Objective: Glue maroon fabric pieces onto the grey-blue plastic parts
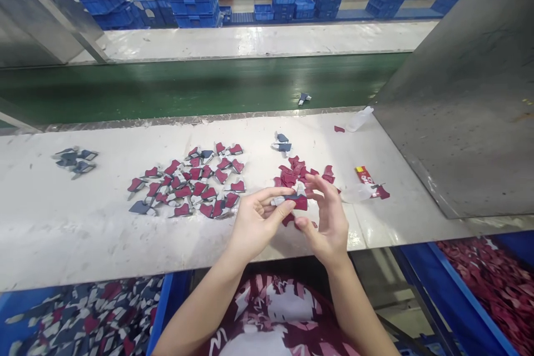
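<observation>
My left hand pinches a small part with a dark red face, dark blue edge and whitish ends. Close on its right side is my right hand, thumb and fingers spread apart around the part's end. Beneath and beyond the hands lies a pile of loose dark red pieces. To the left spreads a larger group of red, white and dark blue parts. Two blue and white parts rest behind the red pile.
Blue and white parts sit far left. A green belt carries one part. Right are a red wrapper and a metal panel. Below the table edge stand a left bin and a right bin, both filled.
</observation>
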Demonstrator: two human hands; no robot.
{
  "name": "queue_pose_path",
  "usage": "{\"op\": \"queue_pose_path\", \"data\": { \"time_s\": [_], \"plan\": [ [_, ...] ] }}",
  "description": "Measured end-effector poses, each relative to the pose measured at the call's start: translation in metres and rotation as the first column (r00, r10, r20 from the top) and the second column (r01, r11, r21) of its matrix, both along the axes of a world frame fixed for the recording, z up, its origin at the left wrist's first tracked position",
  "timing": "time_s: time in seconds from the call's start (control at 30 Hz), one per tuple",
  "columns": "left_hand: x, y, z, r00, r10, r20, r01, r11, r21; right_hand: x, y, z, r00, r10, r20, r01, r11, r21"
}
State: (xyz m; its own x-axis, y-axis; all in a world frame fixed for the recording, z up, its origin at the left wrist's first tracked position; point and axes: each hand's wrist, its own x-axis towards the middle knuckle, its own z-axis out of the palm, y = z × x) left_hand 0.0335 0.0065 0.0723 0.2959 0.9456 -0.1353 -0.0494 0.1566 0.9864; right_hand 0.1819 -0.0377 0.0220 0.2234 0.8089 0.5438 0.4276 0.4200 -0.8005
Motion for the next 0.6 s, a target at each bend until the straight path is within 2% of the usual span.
{"op": "queue_pose_path", "data": {
  "time_s": [0.1, 0.23, 0.4, 0.6],
  "plan": [
    [0.005, -0.001, 0.000, 0.999, 0.024, 0.044, -0.024, 1.000, 0.017, -0.006, 0.000, 0.001, 0.997, -0.037, -0.062, 0.030, 0.992, -0.124],
    [0.007, -0.002, -0.002, 0.998, 0.025, 0.065, -0.028, 0.998, 0.047, -0.011, 0.004, 0.004, 0.997, -0.081, -0.013, 0.080, 0.993, -0.087],
    [0.004, -0.005, -0.004, 0.999, 0.035, 0.011, -0.036, 0.997, 0.070, -0.023, 0.011, 0.002, 0.994, -0.096, 0.043, 0.099, 0.993, -0.064],
    [-0.003, 0.001, -0.008, 1.000, 0.000, 0.027, -0.002, 0.998, 0.061, -0.040, 0.018, -0.003, 0.974, -0.220, 0.049, 0.223, 0.973, -0.065]
  ]
}}
